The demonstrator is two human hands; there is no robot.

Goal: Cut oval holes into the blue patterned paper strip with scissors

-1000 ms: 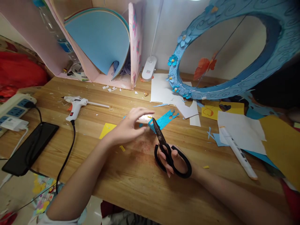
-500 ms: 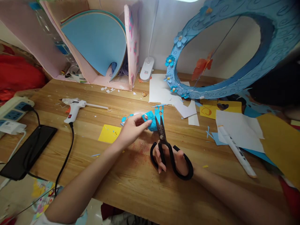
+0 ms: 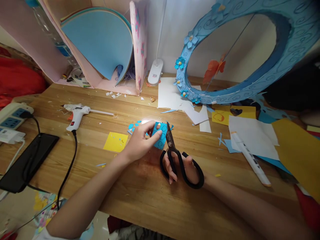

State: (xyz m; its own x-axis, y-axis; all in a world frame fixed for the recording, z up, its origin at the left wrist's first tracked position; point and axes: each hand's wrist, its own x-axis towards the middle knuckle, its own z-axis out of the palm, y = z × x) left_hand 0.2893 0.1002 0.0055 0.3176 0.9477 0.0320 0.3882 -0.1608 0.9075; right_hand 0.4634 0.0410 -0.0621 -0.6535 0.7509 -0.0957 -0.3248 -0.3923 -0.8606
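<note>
My left hand (image 3: 142, 138) pinches a small piece of blue paper (image 3: 161, 140) marked with drawn circles, a cut-out notch near its top. The black-handled scissors (image 3: 171, 143) are in my right hand (image 3: 183, 166), fingers through the loops. Their blades look nearly closed and point up, close along the right edge of the paper. Behind my left hand, small blue paper pieces (image 3: 135, 124) lie scattered on the wooden table. A yellow paper square (image 3: 115, 142) with tiny scraps on it lies left of that hand.
A glue gun (image 3: 77, 115) with a cord and a black phone (image 3: 30, 163) lie at left. Behind stands a pink cardboard shelf (image 3: 138, 50); at right, a blue decorated ring (image 3: 182, 76). A white marker (image 3: 251, 160) rests on paper sheets at right.
A strip with holes, beside the blades before, has come away from the blue paper and no longer stands there. The scissors' blades have closed together. The held paper has turned more upright.
</note>
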